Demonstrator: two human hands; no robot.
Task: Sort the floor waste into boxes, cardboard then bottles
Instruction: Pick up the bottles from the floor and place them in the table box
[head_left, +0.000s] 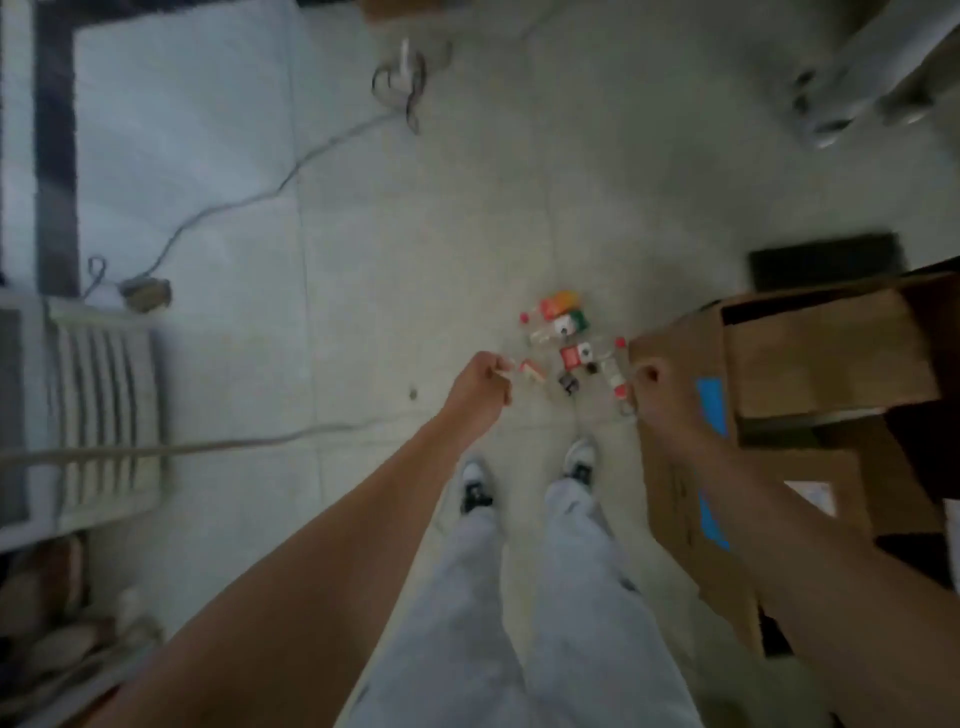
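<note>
The frame is blurred. A small pile of waste (566, 345) lies on the tiled floor ahead of my feet: small cartons in red, orange and green, and clear bottles with red caps. My left hand (480, 387) hangs above the floor just left of the pile, fingers curled in, with nothing clearly in it. My right hand (655, 397) is curled at the far left corner of a big brown cardboard box (810, 358) with blue tape, and seems to grip its flap edge. My right forearm runs along that box's side.
A grey cable (223, 208) snakes across the floor to a plug at the left. White slatted furniture (98, 415) stands at the left edge. A dark mat (826, 265) lies behind the box. My shoes (527, 480) stand just short of the pile.
</note>
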